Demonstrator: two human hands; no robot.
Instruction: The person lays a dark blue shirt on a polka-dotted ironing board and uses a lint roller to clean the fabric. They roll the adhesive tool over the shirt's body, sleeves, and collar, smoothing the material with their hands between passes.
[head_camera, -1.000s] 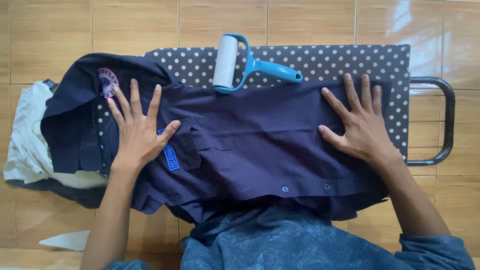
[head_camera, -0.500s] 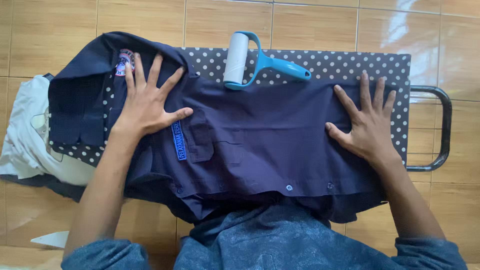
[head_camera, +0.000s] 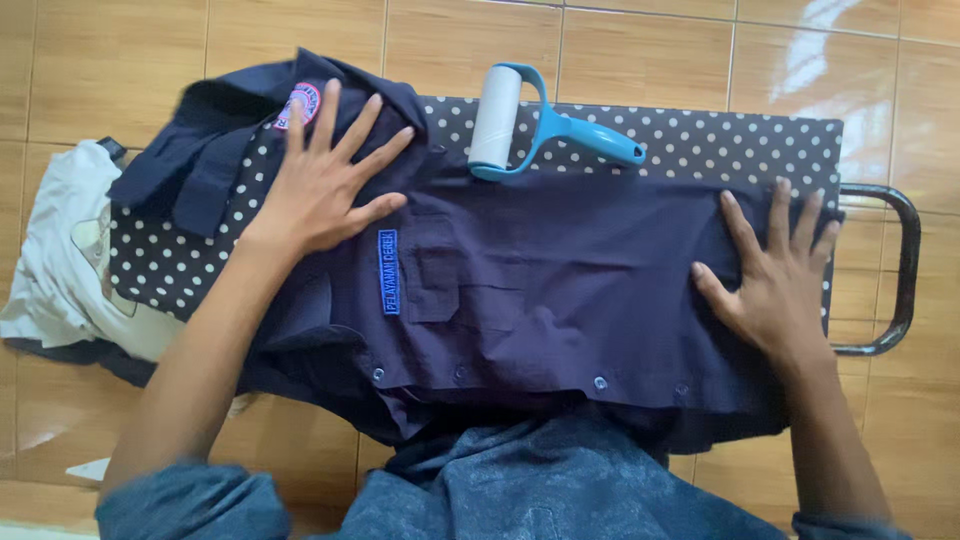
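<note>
Shirt (head_camera: 540, 290), navy, lies flat across polka-dot ironing board (head_camera: 700, 140), collar end to my left, hem to my right, button edge toward me. Breast pocket and blue name strip face up near centre-left.

Left hand (head_camera: 325, 185): fingers (head_camera: 362, 120) spread wide, palm flat on the shoulder area next to the round sleeve patch (head_camera: 300, 105). Right hand (head_camera: 780, 275): fingers (head_camera: 778, 215) also fanned, palm down on the hem end, just short of the board's metal rest (head_camera: 900, 270). Neither hand pinches anything; both press open on cloth.

To smooth well, my judgement: keep palms flat and push outward from the pocket toward each end with even pressure, so creases run off the edges rather than bunching under the placket. Collar and sleeve are rumpled past my left fingertips, so they need flattening too.

Lint roller (head_camera: 520, 120), blue handle, sits on the board's far edge, touching the shirt's top edge, between my hands. Pale garment (head_camera: 55, 270) lies on the tiled floor off the left end.
</note>
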